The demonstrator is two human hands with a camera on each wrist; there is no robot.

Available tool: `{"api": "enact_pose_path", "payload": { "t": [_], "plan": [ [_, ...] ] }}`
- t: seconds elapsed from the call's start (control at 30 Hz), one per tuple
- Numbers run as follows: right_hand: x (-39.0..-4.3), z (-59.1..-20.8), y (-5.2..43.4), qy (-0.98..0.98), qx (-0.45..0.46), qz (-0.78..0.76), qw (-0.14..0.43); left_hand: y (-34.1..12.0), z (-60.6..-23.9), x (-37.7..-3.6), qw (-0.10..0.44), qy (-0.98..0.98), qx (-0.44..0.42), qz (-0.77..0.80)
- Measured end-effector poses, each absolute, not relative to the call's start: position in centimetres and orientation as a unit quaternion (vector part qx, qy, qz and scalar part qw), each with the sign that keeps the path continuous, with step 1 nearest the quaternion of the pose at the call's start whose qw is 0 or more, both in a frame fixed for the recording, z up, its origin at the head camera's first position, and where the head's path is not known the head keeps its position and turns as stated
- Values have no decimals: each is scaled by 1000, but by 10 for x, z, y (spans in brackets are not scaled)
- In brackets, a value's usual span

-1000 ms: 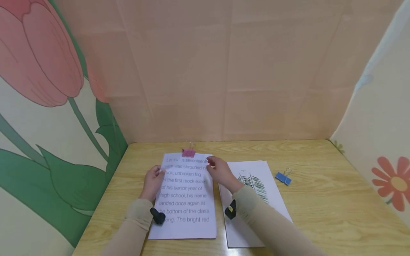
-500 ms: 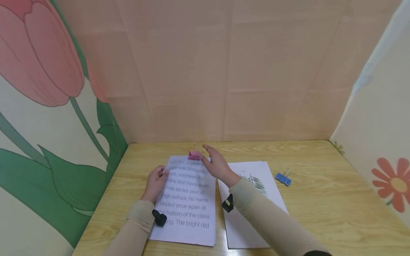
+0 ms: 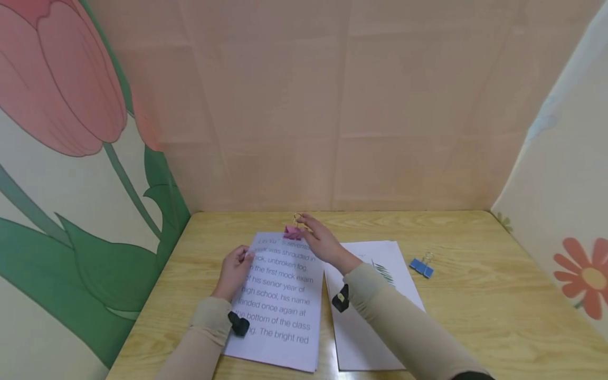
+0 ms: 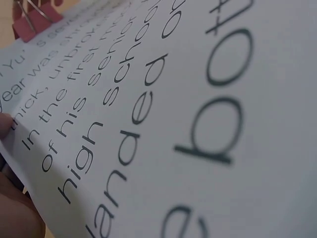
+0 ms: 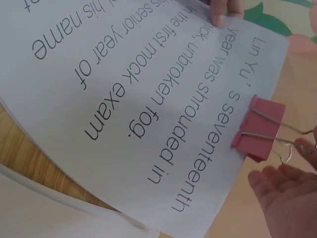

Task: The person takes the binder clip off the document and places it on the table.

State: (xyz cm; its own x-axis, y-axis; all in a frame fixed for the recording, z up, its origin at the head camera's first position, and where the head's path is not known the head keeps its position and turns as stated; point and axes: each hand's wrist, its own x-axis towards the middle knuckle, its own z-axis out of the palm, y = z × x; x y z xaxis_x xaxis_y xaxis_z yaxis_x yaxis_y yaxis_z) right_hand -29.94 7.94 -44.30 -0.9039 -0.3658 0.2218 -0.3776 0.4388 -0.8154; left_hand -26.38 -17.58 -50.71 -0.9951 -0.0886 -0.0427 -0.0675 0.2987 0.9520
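The right hand (image 3: 322,241) reaches over the far edge of the printed stack of paper (image 3: 280,295), its fingertips (image 5: 277,174) pinching the wire handle of the pink binder clip (image 3: 293,231) clamped on that top edge. The left hand (image 3: 235,272) pinches the stack's left edge, thumb on top of the sheet near the first lines. The stack lies on the wooden table (image 3: 475,311), slightly skewed, its near end towards the person. Just to its right lies a second stack of paper (image 3: 380,316) with a dark striped print, partly hidden by the right forearm. A blue binder clip (image 3: 420,266) rests on the table beyond that stack's right edge, apart from it. The large print reads: "Lin Yu's seventeenth year was shrouded in thick, unbroken fog. In the first mock exam of his senior year of high school, his name landed once again at the bottom of the class".
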Motion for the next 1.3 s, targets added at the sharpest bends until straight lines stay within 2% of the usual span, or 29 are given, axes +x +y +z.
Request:
{"api": "enact_pose_path", "payload": {
  "t": [0.2,0.43,1.07,1.3],
  "plan": [
    [-302,-444,88,-800,212,559,-59,-175,-507,-263,12,-806,51,-589],
    [-303,-449,95,-770,201,599,-88,-175,-508,-261,7,-804,50,-593],
    [-304,-448,108,-782,211,576,-110,-175,-508,-260,1,-801,47,-597],
    [-305,-452,106,-772,211,591,-99,-176,-510,-261,4,-801,41,-597]
  ]
}}
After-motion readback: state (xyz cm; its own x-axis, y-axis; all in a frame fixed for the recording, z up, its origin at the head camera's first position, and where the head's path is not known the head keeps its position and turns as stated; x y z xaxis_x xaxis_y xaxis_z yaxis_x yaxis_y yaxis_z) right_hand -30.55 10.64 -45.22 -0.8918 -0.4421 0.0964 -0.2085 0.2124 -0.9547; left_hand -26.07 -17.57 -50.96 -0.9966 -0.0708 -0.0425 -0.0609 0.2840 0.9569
